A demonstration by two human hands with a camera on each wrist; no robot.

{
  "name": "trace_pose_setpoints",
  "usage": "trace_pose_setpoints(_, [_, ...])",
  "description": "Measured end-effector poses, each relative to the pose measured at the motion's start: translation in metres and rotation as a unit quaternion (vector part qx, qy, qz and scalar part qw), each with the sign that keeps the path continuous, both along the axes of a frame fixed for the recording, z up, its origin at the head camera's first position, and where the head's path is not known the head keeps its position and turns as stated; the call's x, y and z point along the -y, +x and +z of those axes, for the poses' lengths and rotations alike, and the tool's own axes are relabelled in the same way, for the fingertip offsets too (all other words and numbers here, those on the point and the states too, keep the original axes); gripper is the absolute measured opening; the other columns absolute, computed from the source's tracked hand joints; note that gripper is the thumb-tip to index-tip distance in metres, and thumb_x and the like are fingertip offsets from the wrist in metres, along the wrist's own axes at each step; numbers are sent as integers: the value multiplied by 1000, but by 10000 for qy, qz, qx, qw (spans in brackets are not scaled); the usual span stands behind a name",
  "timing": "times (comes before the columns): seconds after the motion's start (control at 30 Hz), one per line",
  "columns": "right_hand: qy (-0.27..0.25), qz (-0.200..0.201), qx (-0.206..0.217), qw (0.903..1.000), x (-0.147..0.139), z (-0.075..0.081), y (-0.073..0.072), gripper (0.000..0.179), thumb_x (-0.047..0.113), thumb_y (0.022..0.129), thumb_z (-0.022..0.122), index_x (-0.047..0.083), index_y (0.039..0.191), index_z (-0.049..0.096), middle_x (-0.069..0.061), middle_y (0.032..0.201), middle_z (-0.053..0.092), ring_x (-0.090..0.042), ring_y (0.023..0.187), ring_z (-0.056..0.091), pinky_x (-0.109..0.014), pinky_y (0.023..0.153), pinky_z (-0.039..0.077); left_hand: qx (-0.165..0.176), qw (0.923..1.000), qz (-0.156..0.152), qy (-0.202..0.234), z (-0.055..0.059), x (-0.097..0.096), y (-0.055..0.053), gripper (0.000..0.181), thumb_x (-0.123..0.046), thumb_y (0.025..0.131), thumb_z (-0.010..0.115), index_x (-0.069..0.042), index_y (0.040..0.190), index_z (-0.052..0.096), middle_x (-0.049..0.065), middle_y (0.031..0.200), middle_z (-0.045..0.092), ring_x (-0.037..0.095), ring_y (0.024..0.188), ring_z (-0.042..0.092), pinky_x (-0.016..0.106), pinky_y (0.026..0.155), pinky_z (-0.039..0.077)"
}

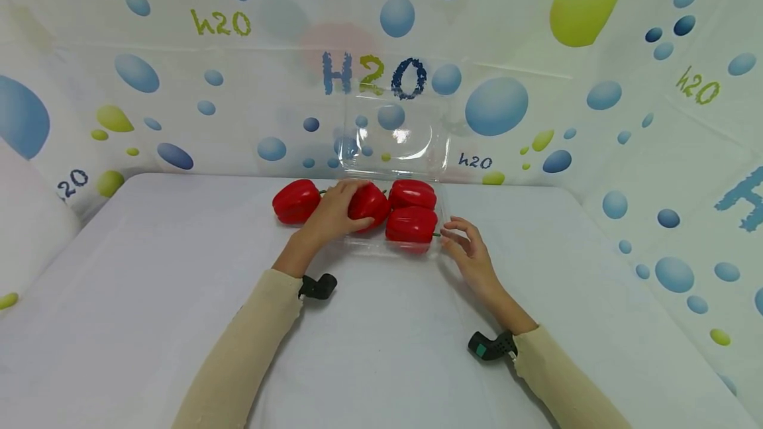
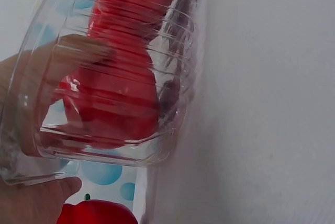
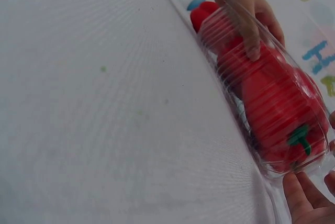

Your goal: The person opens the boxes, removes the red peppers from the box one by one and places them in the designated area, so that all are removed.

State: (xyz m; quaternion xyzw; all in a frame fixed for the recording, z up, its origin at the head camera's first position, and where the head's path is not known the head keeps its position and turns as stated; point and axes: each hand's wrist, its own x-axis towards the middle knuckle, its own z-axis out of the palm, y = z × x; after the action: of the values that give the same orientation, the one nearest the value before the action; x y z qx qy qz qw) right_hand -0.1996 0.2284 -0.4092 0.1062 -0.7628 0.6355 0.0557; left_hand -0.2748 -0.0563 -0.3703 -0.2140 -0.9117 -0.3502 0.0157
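A clear plastic clamshell box [image 1: 365, 247] stands on the table at the back. In its right part are two red bell peppers, one at the rear [image 1: 412, 194] and one nearer the front [image 1: 411, 224], with a green stem [image 3: 300, 139] toward the right end. My left hand [image 1: 335, 212] grips a third red pepper [image 1: 371, 205] in the box's left part, thumb in front. Just left of the box lies another red pepper [image 1: 296, 202], partly behind that hand. My right hand [image 1: 473, 257] is at the box's right end, fingers loosely bent beside the wall; contact is hard to tell.
The box's clear lid [image 1: 393, 141] stands raised at the back, against a curtain [image 1: 524, 157] printed with blue and green drops. A white cloth covers the table [image 1: 381, 343]. Each wrist carries a black camera mount, such as the right one [image 1: 490, 345].
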Motion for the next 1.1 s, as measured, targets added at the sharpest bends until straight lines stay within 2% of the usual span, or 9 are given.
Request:
trace_pose_setpoints(0.2, [-2,22,-45,10000,0,0,0,34,-1,97,52,-6,130,44,-17,151,30,-39,129,47,-21,95,49,-54,9999,-53,-95,0,1,0,82,-20,80,79,-12,148,34,14,148,38,34,138,33,57,112,30])
trace_pose_setpoints(0.47, [85,22,-57,9999,0,1,-1,33,0,98,52,-5,130,44,-16,151,31,-39,129,47,-25,98,49,-211,9997,-89,110,0,1,-1,81,-20,79,80,-12,147,36,13,148,39,32,139,31,57,117,17])
trace_pose_setpoints(0.53, [113,4,-23,9999,0,1,-1,33,1,98,52,-4,130,44,-16,151,31,-38,129,47,-26,98,49,-239,9995,-94,175,-1,1,-1,80,-19,79,80,-13,146,37,12,147,40,31,138,32,56,117,19])
trace_pose_setpoints(0.6, [130,-14,3,9999,0,0,-1,33,2,98,53,-4,130,45,-16,151,31,-38,129,47,-27,98,49,-236,9994,-101,245,-1,1,-1,80,-19,79,81,-14,146,37,11,147,40,31,138,33,55,113,30])
trace_pose_setpoints(0.77, [92,-16,-10,10000,-1,1,0,34,0,98,53,-5,130,45,-17,151,31,-39,129,47,-23,96,49,-189,9991,-22,385,1,0,1,81,-19,79,80,-14,146,36,11,146,39,32,135,35,51,94,52])
trace_pose_setpoints(0.9, [75,2,-8,10000,0,0,0,34,-1,97,52,-5,130,45,-17,151,31,-40,129,47,-19,94,49,-171,9987,185,447,1,0,2,83,-20,78,81,-15,147,35,11,145,39,33,133,38,51,91,53])
trace_pose_setpoints(1.1, [24,-31,-61,10000,1,-1,0,33,-2,97,52,-6,129,45,-18,150,31,-42,128,47,-21,95,49,-372,9970,369,575,-1,-1,3,85,-20,77,82,-18,147,34,10,145,39,33,132,40,51,90,54])
